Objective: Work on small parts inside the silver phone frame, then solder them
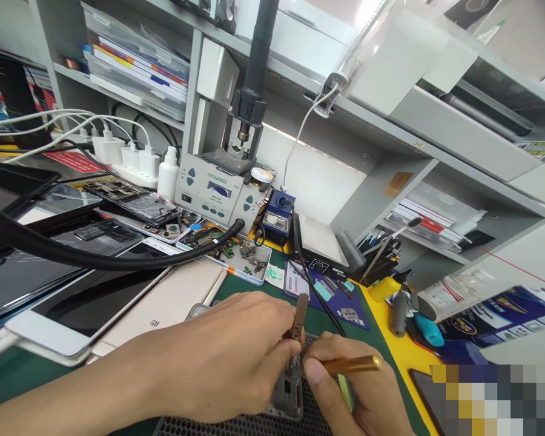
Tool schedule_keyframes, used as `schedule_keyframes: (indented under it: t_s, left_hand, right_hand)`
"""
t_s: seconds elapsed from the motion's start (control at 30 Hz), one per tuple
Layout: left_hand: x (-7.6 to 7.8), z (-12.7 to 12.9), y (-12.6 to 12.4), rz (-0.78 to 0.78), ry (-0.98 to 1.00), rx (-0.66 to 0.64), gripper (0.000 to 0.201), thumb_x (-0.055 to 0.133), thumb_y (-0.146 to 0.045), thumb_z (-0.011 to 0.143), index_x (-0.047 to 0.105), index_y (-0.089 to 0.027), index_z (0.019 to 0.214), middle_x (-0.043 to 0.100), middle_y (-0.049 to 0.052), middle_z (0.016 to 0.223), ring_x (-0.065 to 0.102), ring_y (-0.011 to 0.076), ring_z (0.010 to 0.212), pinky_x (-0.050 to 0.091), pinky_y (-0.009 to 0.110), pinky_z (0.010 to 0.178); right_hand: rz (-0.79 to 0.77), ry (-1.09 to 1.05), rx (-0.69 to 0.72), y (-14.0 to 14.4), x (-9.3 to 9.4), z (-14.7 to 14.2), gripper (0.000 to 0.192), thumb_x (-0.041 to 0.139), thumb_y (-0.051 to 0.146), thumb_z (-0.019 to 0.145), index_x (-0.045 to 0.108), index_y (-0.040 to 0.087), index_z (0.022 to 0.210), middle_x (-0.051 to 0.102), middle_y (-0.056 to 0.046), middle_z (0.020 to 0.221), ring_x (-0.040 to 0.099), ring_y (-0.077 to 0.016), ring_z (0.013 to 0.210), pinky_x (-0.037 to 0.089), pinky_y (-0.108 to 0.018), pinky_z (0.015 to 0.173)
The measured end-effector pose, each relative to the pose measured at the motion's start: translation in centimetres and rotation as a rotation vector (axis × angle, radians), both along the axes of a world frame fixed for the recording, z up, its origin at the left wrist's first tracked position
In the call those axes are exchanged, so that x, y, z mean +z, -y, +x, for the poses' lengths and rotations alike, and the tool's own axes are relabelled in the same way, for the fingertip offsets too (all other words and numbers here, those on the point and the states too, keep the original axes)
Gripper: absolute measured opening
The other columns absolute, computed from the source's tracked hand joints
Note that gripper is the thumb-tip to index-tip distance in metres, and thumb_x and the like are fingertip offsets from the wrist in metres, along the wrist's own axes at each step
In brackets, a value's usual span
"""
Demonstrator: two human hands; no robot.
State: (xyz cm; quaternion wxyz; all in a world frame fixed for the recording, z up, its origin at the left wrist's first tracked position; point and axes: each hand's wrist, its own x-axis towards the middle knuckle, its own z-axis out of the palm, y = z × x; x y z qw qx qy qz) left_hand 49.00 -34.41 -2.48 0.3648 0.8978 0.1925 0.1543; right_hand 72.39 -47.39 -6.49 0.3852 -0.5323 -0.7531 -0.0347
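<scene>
My left hand [229, 357] is closed on metal tweezers [300, 315] whose tips point down at a small grey phone part [287, 387] lying on a dark perforated mat [254, 427]. My right hand [358, 393] grips a gold-coloured soldering handle [352, 364], with its black cord [318, 290] running up and back across the bench. Both hands meet over the grey part at the bottom middle of the view. The tool tips are hidden between my fingers.
Several phones [118, 303] and screens lie stacked at left. A rework station [218, 191] with its black hose [95, 257], a parts tray [236, 251], a blue tip cleaner [279, 218], a tool pot [381, 254] and shelves [390, 139] stand behind.
</scene>
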Motion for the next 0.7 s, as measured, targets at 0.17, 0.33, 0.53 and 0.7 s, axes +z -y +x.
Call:
schedule_keyframes:
  t_s: [0.17, 0.33, 0.53, 0.7]
  left_hand:
    - [0.3, 0.1, -0.3, 0.003, 0.012, -0.004, 0.023, 0.059, -0.033, 0.116, 0.063, -0.03, 0.093, 0.089, 0.007, 0.104, 0.086, 0.0314, 0.095, 0.056, 0.041, 0.077]
    - [0.3, 0.2, -0.4, 0.013, 0.021, -0.008, 0.027, 0.056, -0.033, 0.117, 0.057, -0.03, 0.09, 0.087, 0.006, 0.101, 0.084, 0.0307, 0.091, 0.054, 0.041, 0.076]
    - [0.0, 0.0, -0.2, 0.023, 0.008, -0.01, 0.026, 0.056, -0.034, 0.116, 0.056, -0.03, 0.09, 0.088, 0.007, 0.104, 0.086, 0.0322, 0.095, 0.053, 0.041, 0.076]
    - [-0.1, 0.1, -0.1, 0.025, -0.003, -0.007, 0.027, 0.053, -0.034, 0.117, 0.057, -0.03, 0.091, 0.088, 0.007, 0.104, 0.086, 0.0311, 0.094, 0.053, 0.041, 0.076]
  right_hand:
    - [-0.005, -0.003, 0.07, -0.7, 0.2, 0.1, 0.027, 0.07, 0.025, 0.127, 0.069, 0.029, 0.101, 0.071, 0.003, 0.078, 0.07, -0.0208, 0.062, 0.062, -0.033, 0.068]
    - [0.057, -0.02, 0.143, -1.2, -0.4, 0.1, 0.022, 0.067, 0.019, 0.126, 0.065, 0.031, 0.107, 0.071, 0.004, 0.081, 0.069, -0.0193, 0.062, 0.052, -0.032, 0.065]
    - [0.119, -0.013, 0.178, -1.8, -0.8, 0.6, 0.025, 0.067, 0.025, 0.13, 0.064, 0.031, 0.105, 0.07, 0.005, 0.077, 0.065, -0.0179, 0.057, 0.05, -0.031, 0.059]
    - [0.041, 0.001, 0.147, -1.3, -0.3, 0.7, 0.022, 0.068, 0.019, 0.125, 0.067, 0.03, 0.106, 0.072, 0.004, 0.08, 0.068, -0.0194, 0.061, 0.053, -0.031, 0.065]
